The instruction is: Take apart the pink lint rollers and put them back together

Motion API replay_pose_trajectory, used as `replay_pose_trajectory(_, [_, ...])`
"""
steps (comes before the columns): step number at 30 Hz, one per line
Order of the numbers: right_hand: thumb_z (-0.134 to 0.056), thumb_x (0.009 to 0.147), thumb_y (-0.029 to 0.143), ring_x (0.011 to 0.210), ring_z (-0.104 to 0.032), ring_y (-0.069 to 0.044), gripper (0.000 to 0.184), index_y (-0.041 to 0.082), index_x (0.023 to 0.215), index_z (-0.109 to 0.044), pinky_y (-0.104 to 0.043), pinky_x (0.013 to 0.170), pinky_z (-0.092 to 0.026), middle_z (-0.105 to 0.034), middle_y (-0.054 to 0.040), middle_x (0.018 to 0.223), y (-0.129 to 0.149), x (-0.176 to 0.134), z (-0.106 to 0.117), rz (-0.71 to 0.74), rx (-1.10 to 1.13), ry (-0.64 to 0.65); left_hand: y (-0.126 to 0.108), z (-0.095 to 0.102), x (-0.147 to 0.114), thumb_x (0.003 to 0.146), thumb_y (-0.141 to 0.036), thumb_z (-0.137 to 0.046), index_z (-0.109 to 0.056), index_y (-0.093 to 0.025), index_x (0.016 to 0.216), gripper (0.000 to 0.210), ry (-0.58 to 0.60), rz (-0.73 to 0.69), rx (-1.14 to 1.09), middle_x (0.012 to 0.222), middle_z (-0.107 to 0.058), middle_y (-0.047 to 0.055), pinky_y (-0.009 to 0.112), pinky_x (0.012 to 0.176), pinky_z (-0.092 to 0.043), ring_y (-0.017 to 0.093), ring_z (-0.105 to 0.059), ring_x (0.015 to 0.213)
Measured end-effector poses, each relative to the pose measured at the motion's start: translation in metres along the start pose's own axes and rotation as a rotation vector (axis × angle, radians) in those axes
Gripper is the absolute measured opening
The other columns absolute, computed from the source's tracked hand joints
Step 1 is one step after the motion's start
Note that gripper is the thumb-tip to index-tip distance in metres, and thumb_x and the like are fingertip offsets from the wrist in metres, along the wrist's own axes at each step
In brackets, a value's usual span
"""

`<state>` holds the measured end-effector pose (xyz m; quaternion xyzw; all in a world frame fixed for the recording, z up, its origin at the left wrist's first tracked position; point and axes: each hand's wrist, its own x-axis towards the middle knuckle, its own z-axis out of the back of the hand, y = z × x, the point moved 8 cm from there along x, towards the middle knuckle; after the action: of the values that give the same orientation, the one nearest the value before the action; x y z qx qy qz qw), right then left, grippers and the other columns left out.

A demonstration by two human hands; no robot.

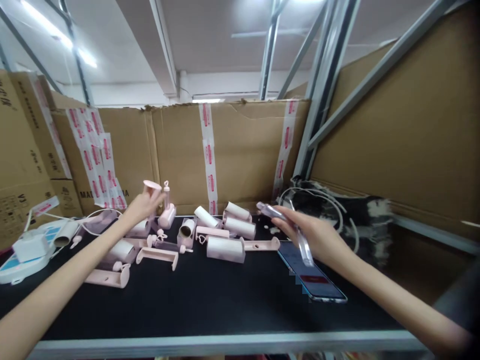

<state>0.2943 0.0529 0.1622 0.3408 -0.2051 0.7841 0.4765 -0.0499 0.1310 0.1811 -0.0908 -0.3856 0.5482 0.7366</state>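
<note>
My left hand (144,206) is raised over the far left part of the black table, fingers closed on a pale pink plastic part with a round, flat end (152,185). Right at its fingertips is a slim pink-and-clear rod with a loop on top (167,195); whether the fingers hold it I cannot tell. My right hand (305,227) grips a clear plastic piece (305,250), its long edge hanging below the palm. Another clear end (267,209) sticks out past the fingertips. Under this hand lies a smartphone (317,280) with its screen lit.
White paper rolls (225,247), pink brackets (159,255) and pink rods lie scattered across the table (225,305). At the left sits a power strip with a white charger (30,246). Cardboard walls (247,150) and metal posts enclose the back and sides. A white cable (339,205) loops at right.
</note>
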Motion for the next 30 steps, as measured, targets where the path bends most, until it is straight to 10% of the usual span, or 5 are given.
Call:
replay_pose_trajectory(5, [-0.045, 0.084, 0.019, 0.078, -0.065, -0.019, 0.046, 0.019, 0.130, -0.043, -0.027, 0.069, -0.050, -0.067, -0.0075, 0.093, 0.067, -0.031, -0.059, 0.263, 0.245, 0.325, -0.027, -0.064, -0.072, 0.068, -0.026, -0.064, -0.055, -0.021, 0.091, 0.025, 0.234, -0.215, 0.086, 0.073, -0.061, 0.001, 0.026, 0.061, -0.045, 0.021, -0.062, 0.066])
replay_pose_trajectory(7, [-0.048, 0.083, 0.017, 0.083, -0.064, -0.021, 0.043, 0.021, 0.126, -0.047, -0.030, 0.070, -0.051, -0.066, -0.0089, 0.097, 0.090, -0.037, -0.090, 0.316, 0.198, 0.367, -0.058, -0.107, -0.118, 0.074, -0.027, -0.056, -0.053, -0.023, 0.098, 0.025, 0.463, -0.606, 0.233, 0.086, -0.061, 0.003, 0.025, 0.062, -0.046, 0.019, -0.061, 0.071])
replay_pose_trajectory(10, [-0.058, 0.080, 0.019, 0.091, -0.061, -0.025, 0.043, 0.022, 0.122, -0.051, -0.036, 0.075, -0.050, -0.064, -0.0108, 0.104, 0.101, -0.037, -0.121, 0.354, 0.133, 0.291, -0.068, -0.138, -0.156, 0.085, -0.030, -0.045, -0.048, -0.022, 0.112, 0.029, 0.460, -0.850, 0.437, 0.095, -0.058, 0.007, 0.031, 0.076, -0.047, 0.020, -0.059, 0.081])
replay_pose_trajectory(21, [-0.049, 0.088, 0.030, 0.097, -0.059, -0.022, 0.019, 0.021, 0.098, -0.061, -0.039, 0.085, -0.044, -0.066, -0.0090, 0.101, 0.093, 0.043, -0.105, 0.291, 0.351, 0.091, -0.049, -0.179, -0.120, 0.083, -0.022, -0.044, -0.038, -0.022, 0.129, 0.046, 0.196, -0.720, 0.401, 0.132, -0.042, 0.012, 0.045, 0.100, -0.031, 0.028, -0.040, 0.119])
replay_pose_trajectory(30, [-0.053, 0.084, 0.046, 0.079, -0.064, -0.021, 0.038, 0.009, 0.087, -0.063, -0.032, 0.067, -0.050, -0.067, -0.0093, 0.086, 0.146, 0.172, -0.232, -0.292, 0.299, 0.430, -0.037, -0.205, -0.108, 0.087, -0.023, -0.039, -0.050, -0.023, 0.120, 0.035, 0.232, -0.589, 0.230, 0.115, -0.055, 0.009, 0.044, 0.092, -0.038, 0.026, -0.048, 0.105])
